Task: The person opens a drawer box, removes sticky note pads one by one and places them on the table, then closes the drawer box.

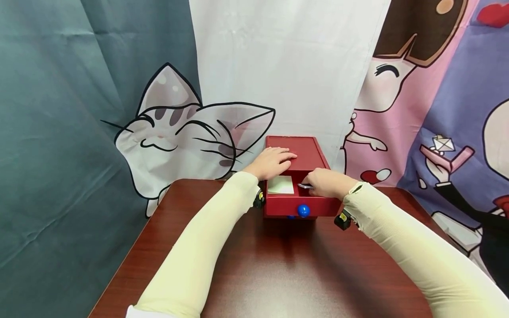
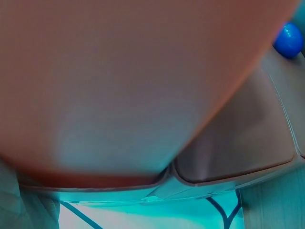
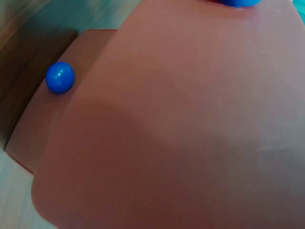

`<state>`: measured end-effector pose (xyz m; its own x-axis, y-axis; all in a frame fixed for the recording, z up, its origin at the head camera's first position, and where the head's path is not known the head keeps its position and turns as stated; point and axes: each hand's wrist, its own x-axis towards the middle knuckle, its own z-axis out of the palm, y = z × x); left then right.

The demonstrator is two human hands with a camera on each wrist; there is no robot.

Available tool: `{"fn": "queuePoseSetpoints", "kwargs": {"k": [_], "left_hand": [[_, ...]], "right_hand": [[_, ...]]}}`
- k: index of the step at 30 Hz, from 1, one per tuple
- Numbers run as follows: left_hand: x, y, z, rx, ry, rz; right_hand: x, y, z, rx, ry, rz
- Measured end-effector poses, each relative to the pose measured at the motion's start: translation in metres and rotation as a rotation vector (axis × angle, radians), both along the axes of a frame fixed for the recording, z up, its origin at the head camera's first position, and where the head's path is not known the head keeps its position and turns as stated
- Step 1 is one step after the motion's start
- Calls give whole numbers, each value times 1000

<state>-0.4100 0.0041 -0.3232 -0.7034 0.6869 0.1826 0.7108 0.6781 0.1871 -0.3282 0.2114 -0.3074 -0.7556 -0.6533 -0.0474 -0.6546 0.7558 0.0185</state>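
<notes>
A red cabinet point(image 1: 300, 150) stands at the table's back, its upper drawer point(image 1: 284, 206) pulled out. The left hand point(image 1: 270, 163) rests on the cabinet's top left part, fingers extended. Inside the drawer, the right hand point(image 1: 328, 183) has curled fingers pinching a small greyish-white item point(image 1: 305, 186), mostly hidden by the hand. Pale yellow-green paper point(image 1: 280, 184) lies in the drawer's left part. A blue knob point(image 1: 304, 210) is on the drawer front. Neither wrist view shows the fingers; the drawer front point(image 3: 190, 105) fills much of the right wrist view.
A lower blue knob point(image 3: 60, 77) shows beneath the open drawer in the right wrist view. The brown table point(image 1: 274, 274) extends in front of the cabinet. Behind it hangs a curtain point(image 1: 294, 66) with cartoon figures. Dark wrist cameras sit at both cuffs, close beside the drawer.
</notes>
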Motion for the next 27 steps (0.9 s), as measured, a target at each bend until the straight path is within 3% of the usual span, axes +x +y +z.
{"fn": "queuePoseSetpoints", "kwargs": {"k": [6, 11, 15, 27], "left_hand": [[-3, 1, -3, 10, 9, -10], [-3, 3, -5, 18, -4, -10], [-4, 3, -5, 21, 0, -9], [-4, 0, -3, 31, -7, 0]], "right_hand": [[1, 2, -1, -3, 12, 15], [4, 8, 5, -50, -73, 23], [7, 13, 16, -108, -118, -2], [13, 42, 52, -326, -130, -60]]}}
